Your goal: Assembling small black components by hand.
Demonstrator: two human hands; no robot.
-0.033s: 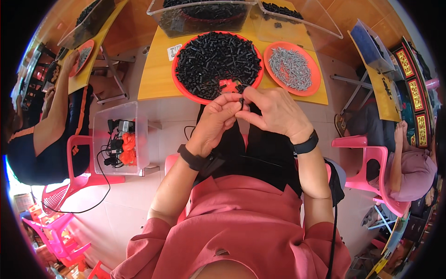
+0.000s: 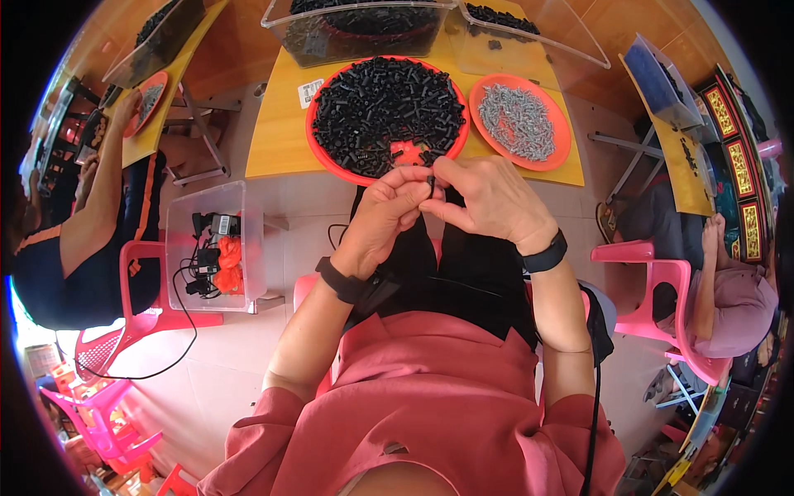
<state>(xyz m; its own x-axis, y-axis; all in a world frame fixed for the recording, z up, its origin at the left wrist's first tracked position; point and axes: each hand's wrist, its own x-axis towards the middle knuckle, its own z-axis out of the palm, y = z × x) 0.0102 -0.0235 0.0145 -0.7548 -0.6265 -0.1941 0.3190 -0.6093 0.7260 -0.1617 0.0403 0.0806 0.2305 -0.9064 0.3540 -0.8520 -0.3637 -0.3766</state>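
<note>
Between the left hand (image 2: pixel 387 207) and right hand (image 2: pixel 500 197), both pinching, is a small black part (image 2: pixel 431 185), mostly hidden by fingers. Just beyond, a round red tray (image 2: pixel 311 136) brims with black parts (image 2: pixel 389 103); right of it, an orange plate (image 2: pixel 564 136) carries grey screw-like pieces (image 2: pixel 517 122). Clear bins (image 2: pixel 291 48) block the yellow counter's (image 2: pixel 277 136) far side.

The person's two hands (image 2: pixel 387 205) (image 2: pixel 496 198) hold one small black piece (image 2: pixel 431 184); the middle bench (image 2: pixel 281 124) carries one red tray (image 2: pixel 357 177), one orange plate (image 2: pixel 563 140) and two clear bins (image 2: pixel 322 54) (image 2: pixel 571 51).
</note>
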